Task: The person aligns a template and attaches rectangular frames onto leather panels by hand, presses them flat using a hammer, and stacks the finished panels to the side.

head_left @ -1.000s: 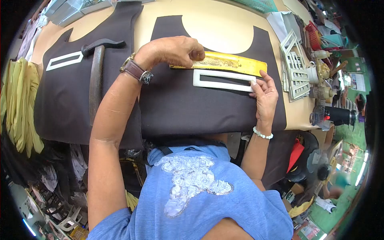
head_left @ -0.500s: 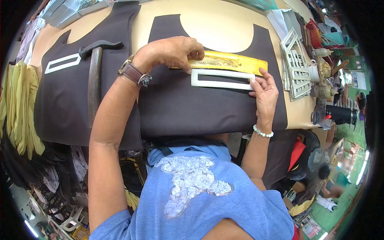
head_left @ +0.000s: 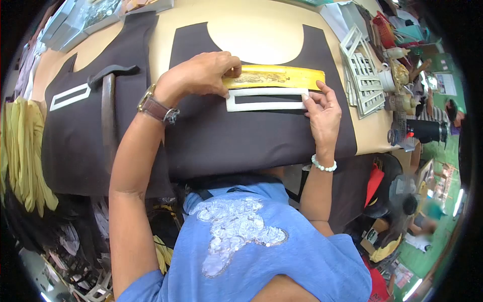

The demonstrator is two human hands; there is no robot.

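Note:
A dark brown fabric panel (head_left: 241,138) with a scooped top edge lies before me. On it rests a worn yellow strip (head_left: 282,77), with a white rectangular frame (head_left: 269,107) just below. My left hand (head_left: 206,73) has its curled fingers and thumb around the strip's left end, the thumb close to the frame's corner. At the other end, my right hand (head_left: 324,113) pinches the frame with its thumb, while its index finger reaches the strip's right end. A hammer (head_left: 108,116) lies on a second dark panel (head_left: 65,136), beside another white frame (head_left: 70,95).
Stacked pale slotted templates (head_left: 370,88) sit at the right of the table (head_left: 251,20). Yellow cloth (head_left: 20,156) hangs at the left edge. Bins (head_left: 103,15) stand at the back left, and a black cylindrical object (head_left: 427,131) is at the far right.
The view has shifted and turned slightly, so the table's things appear farther left. Both hands keep nearly the same places on the yellow strip and white frame.

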